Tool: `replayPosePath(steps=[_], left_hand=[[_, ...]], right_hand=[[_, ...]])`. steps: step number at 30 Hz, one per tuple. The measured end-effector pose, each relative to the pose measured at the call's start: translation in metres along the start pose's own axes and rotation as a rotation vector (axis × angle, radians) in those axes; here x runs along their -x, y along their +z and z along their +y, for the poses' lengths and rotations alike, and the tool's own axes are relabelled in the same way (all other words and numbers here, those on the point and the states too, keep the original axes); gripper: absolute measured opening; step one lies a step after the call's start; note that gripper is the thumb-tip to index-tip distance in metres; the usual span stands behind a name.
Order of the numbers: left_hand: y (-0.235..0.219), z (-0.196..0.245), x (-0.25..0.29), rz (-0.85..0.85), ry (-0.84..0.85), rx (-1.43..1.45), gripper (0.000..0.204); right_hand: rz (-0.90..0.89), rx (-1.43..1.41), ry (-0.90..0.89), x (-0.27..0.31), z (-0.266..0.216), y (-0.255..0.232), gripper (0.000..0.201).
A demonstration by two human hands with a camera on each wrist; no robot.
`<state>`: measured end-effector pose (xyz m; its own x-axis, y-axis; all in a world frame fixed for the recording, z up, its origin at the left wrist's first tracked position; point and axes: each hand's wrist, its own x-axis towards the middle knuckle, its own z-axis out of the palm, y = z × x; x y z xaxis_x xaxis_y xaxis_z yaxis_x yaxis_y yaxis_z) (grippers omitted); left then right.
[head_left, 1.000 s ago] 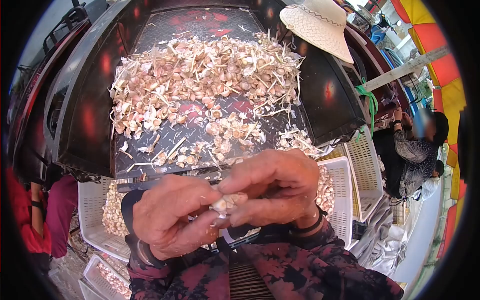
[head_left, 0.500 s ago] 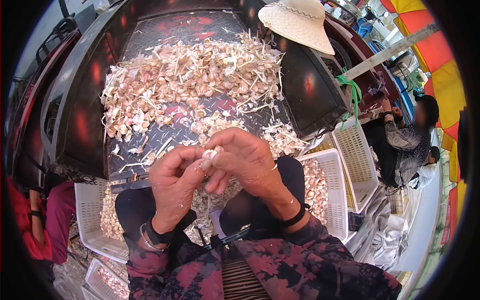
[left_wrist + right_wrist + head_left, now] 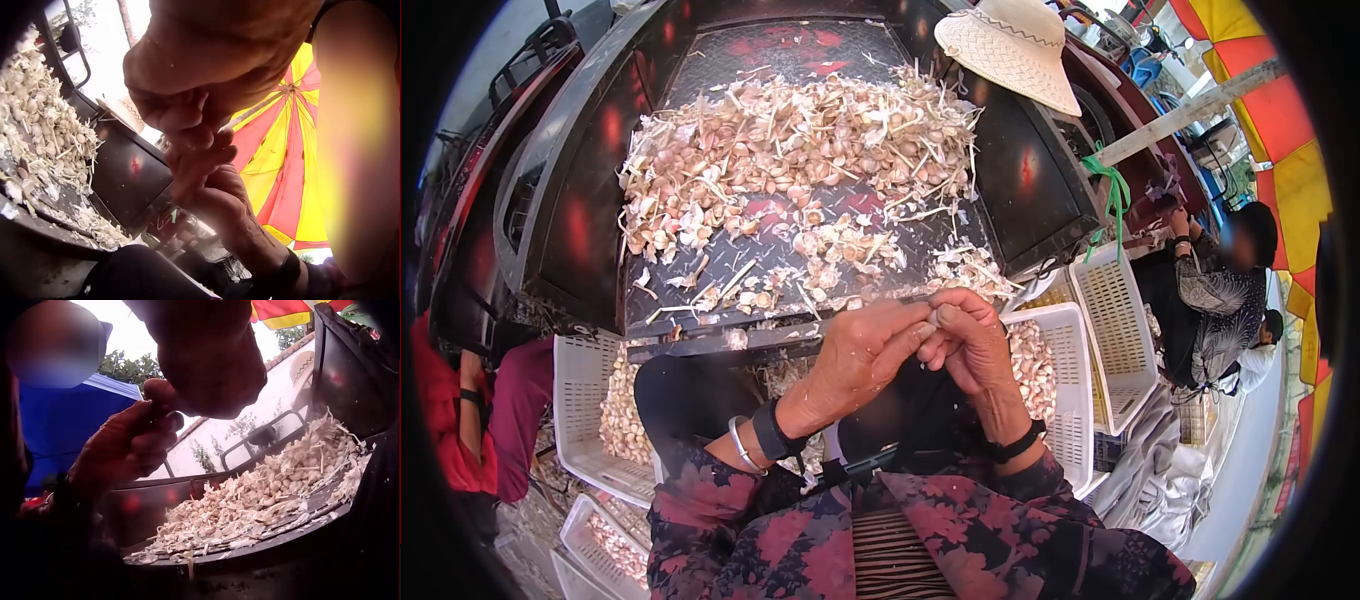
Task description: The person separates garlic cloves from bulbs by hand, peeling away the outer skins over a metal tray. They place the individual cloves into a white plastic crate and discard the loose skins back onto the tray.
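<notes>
In the head view my left hand [image 3: 860, 345] and right hand [image 3: 975, 345] meet above my lap, just off the front edge of the cart bed [image 3: 730, 205]. Fingertips and thumbs pinch together around a small piece of garlic, nearly all hidden by the fingers. From the left wrist, the right hand [image 3: 209, 181] shows with curled fingers against the left ones. The right wrist view has the left hand [image 3: 125, 440] with thumb and forefinger closed together. Beyond them lies a broad heap of garlic cloves [image 3: 800, 140] with dry stalks and papery skins.
White plastic crates stand on both sides of my knees, the left crate [image 3: 580, 440] and right crate [image 3: 1080, 400] holding garlic cloves. A straw hat [image 3: 1010, 50] rests on the cart's side wall [image 3: 1030, 190]. Another person [image 3: 1215, 290] sits at the right; a red sleeve [image 3: 445, 420] shows left.
Both hands have shifted right across the lap, still together at the fingertips. The pale garlic piece that showed between them earlier is now mostly covered by fingers.
</notes>
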<state>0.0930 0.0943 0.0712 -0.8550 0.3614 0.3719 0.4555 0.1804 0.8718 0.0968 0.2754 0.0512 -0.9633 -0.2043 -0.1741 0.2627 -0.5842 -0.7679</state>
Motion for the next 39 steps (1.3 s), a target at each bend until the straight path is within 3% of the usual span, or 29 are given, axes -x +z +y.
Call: replayPosePath(steps=[2,4,5,7,8,9,11,13,16,18,20,21,22,23,24,28,32,35,37,38,39], left_hand=[[0.011,-0.003,0.006,-0.093,-0.019,0.052,0.023],[0.005,-0.003,0.007,-0.246,-0.071,0.015,0.024],[-0.004,-0.016,0.008,-0.244,-0.072,0.018,0.024],[-0.023,-0.054,0.012,-0.39,0.099,-0.227,0.023],[-0.035,-0.062,0.014,-0.361,0.042,-0.289,0.021],[-0.048,-0.071,0.014,-0.324,-0.015,-0.353,0.02],[-0.073,-0.101,0.018,-0.422,-0.1,-0.608,0.015],[-0.093,-0.106,0.014,-0.419,-0.159,-0.653,0.014],[-0.106,-0.107,0.008,-0.404,-0.184,-0.58,0.014],[-0.11,-0.111,0.01,-0.392,-0.229,-0.529,0.014],[-0.115,-0.119,0.016,-0.321,-0.23,-0.55,0.014],[-0.117,-0.12,0.017,-0.321,-0.233,-0.548,0.014],[-0.121,-0.12,0.015,-0.31,-0.259,-0.547,0.014],[-0.124,-0.119,0.012,-0.299,-0.283,-0.546,0.014],[-0.126,-0.117,0.011,-0.285,-0.291,-0.544,0.014],[-0.13,-0.118,0.011,-0.275,-0.285,-0.568,0.013],[-0.128,-0.114,0.01,-0.266,-0.293,-0.558,0.015],[-0.126,-0.11,0.007,-0.262,-0.271,-0.565,0.015],[-0.124,-0.108,0.005,-0.231,-0.29,-0.501,0.016],[-0.124,-0.108,0.005,-0.23,-0.291,-0.501,0.016],[-0.125,-0.108,0.006,-0.223,-0.287,-0.514,0.016]], right_hand=[[-0.001,-0.035,-0.075,0.01,-0.014,-0.034,0.012],[0.236,0.237,-0.192,0.024,-0.034,-0.066,0.011],[0.355,0.41,-0.244,0.032,-0.041,-0.092,0.012],[0.543,0.743,-0.179,0.053,-0.044,-0.161,0.016],[0.569,1.235,-0.079,0.074,-0.035,-0.23,0.024],[0.326,2.207,-0.184,0.095,-0.041,-0.254,0.032],[0.331,1.838,-0.318,0.094,-0.034,-0.278,0.036],[0.577,1.349,-0.034,0.059,-0.045,-0.201,0.033],[0.298,0.941,-0.145,-0.02,-0.036,-0.088,0.026],[-0.005,0.968,-0.092,-0.074,-0.012,-0.027,0.026],[-0.294,1.023,-0.241,-0.128,0.025,0.018,0.027],[-0.359,1.09,-0.168,-0.151,0.04,0.038,0.029],[-0.415,1.337,-0.402,-0.178,0.063,0.042,0.035],[-0.396,1.465,-0.588,-0.195,0.08,0.047,0.033],[-0.361,1.662,-0.425,-0.207,0.093,0.047,0.032],[-0.343,1.962,-0.386,-0.213,0.107,0.038,0.021],[-0.41,1.905,-0.181,-0.18,0.049,0.02,0.022],[-0.416,1.951,-0.225,-0.19,0.023,0.025,0.017],[-0.189,1.792,-0.339,-0.214,0.022,0.037,0.013],[-0.215,1.778,-0.544,-0.227,0.03,0.038,0.015],[-0.219,1.776,-0.544,-0.245,0.042,0.034,0.015]])
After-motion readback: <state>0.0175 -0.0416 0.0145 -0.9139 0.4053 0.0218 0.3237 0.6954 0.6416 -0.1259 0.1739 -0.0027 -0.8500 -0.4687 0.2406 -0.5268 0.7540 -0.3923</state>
